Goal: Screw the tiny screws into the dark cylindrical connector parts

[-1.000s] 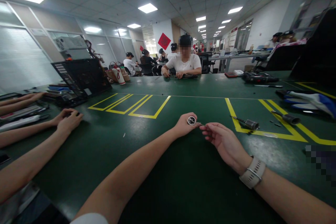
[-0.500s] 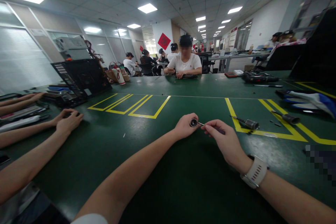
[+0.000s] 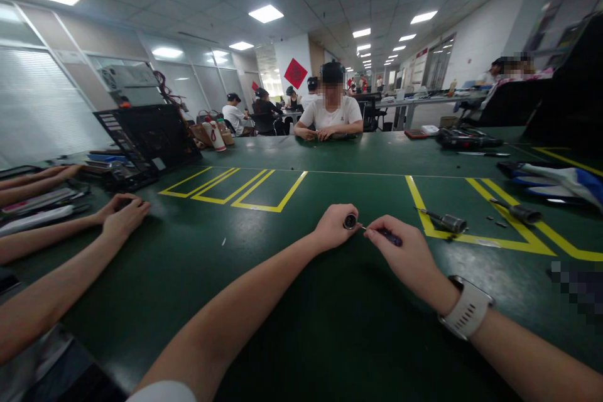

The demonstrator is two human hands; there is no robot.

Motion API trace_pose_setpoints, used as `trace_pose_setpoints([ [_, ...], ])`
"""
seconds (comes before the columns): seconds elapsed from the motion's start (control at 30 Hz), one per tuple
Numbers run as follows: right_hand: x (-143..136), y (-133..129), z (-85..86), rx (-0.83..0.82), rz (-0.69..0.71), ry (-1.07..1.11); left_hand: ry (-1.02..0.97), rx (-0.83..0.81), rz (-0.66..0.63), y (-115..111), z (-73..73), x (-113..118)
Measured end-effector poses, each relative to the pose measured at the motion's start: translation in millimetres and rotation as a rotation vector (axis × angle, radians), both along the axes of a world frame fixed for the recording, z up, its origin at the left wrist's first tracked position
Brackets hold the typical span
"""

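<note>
My left hand [image 3: 335, 226] is wrapped round a small dark cylindrical part [image 3: 349, 221], whose round open end shows a light ring inside. My right hand [image 3: 398, 242], with a pale watch at the wrist, is closed on a screwdriver [image 3: 390, 237] with a dark handle. Its thin shaft points left at the edge of the part; whether the tip touches it cannot be made out. To the right of my hands a metal cylinder with a thin shaft [image 3: 452, 223] lies on the green table [image 3: 282, 264]. A similar one [image 3: 522, 212] lies farther right, with small dark pieces between them.
Blue and white gloves [image 3: 560, 181] lie at the right, beyond them a black tool bundle [image 3: 466, 138]. Another person's hands [image 3: 123, 213] rest at the left, near a black frame [image 3: 151, 135]. A person in a white shirt [image 3: 332, 114] sits opposite.
My right hand has turned and shifted slightly right and down, showing more of the screwdriver's handle. The part in my left hand has tilted a little.
</note>
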State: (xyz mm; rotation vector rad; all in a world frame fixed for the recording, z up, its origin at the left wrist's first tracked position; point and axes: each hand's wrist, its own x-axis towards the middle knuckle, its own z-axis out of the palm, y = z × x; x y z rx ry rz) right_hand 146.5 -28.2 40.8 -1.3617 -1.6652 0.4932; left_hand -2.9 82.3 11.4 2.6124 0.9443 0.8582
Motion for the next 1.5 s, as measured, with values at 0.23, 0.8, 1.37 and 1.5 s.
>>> trace_pose_setpoints([
  [0.23,-2,-1,1.1,-0.031,-0.050,0.045,0.054,0.050,0.010,-2,0.6,0],
  [0.8,-1,6,-7.3,-0.124,-0.032,0.321,0.066,0.073,0.012,-2,-0.9,0],
  [1.37,6,14,-12.0,-0.273,0.014,0.721,0.068,0.003,0.027,-4,1.8,1],
  [1.5,7,14,-12.1,-0.306,0.003,0.797,0.062,-0.009,0.026,-4,1.2,2],
])
